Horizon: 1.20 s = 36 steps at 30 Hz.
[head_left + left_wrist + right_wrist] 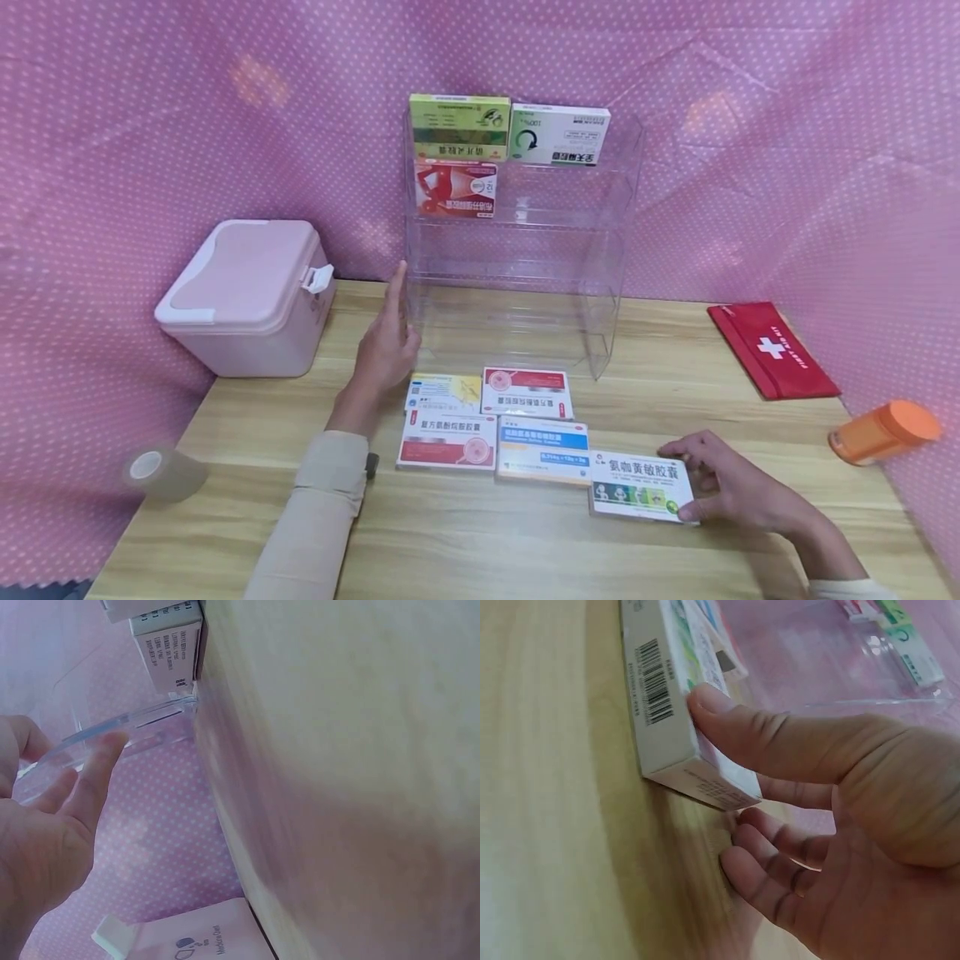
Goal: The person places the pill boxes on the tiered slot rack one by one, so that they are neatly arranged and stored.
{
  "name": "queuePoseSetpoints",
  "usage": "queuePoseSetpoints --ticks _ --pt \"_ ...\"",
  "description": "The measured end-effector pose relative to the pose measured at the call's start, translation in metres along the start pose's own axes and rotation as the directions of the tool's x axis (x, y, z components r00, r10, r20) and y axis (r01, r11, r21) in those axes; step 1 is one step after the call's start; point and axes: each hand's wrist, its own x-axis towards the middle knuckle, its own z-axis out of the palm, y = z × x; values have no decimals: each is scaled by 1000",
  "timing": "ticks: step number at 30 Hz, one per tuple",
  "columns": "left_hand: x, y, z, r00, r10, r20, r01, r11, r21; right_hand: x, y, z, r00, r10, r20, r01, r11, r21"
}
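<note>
On wood-grain table, front-right of acrylic rack: pinching 氨咖黄敏胶囊 box with right hand; touching rack straight-fingered, left hand; could drop box from end-only grip.

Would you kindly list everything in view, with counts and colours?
Rack: one, clear, table's far side
Racked boxes: three, green, white, red, upper tiers
Tabletop boxes: five, mixed colours, before rack
Chest: one, pink, left
Pouch: one, red, right
Bottle: one, orange, right
Tape roll: one, beige, left
Table: one, wooden brown, underneath
Backdrop: one, dotted pink, behind
Sleeves: two, beige, forearms
Left hand: one, bare, at rack's side
Right hand: one, bare, holding rightmost box
</note>
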Motion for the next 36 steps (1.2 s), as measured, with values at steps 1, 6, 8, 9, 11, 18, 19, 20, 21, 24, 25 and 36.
queuePoseSetpoints --ticks 1,6,8,9,11,18,19,20,21,24,25,36 --pt "0 0 0 1000 -5 0 5 1000 2 -1 0 1 1000 6 -5 -6 1000 0" --pt "0 1 0 1000 -26 6 26 1000 -4 -5 5 5 1000 0 -24 1 1000 13" --pt "0 1 0 1000 -27 8 27 1000 -5 -6 6 7 999 -32 -34 32 999 15" --pt "0 0 0 1000 -25 8 25 1000 -5 -6 7 7 999 -36 -38 36 999 19" --pt "0 0 0 1000 -20 6 20 1000 -5 -7 8 9 996 -74 -48 76 997 32" --pt "0 0 0 1000 -14 7 14 1000 1 -7 8 9 992 -106 -73 111 992 63" --pt "0 0 0 1000 -15 8 15 1000 0 -7 8 9 991 -105 -87 109 993 48" --pt "0 0 1 1000 -14 8 14 1000 -1 -7 7 9 989 -105 -102 108 994 33" --pt "0 0 1 1000 -12 7 12 1000 -2 -7 8 8 987 -108 -118 111 994 21" --pt "1 -1 2 1000 -11 8 11 1000 -4 -7 8 8 982 -115 -151 119 993 19" --pt "1 -1 2 1000 -11 9 11 1000 -5 -7 9 8 981 -110 -157 117 993 34" --pt "0 -2 1 1000 5 0 -5 1000 -6 1 9 7 979 -63 -192 92 985 144"
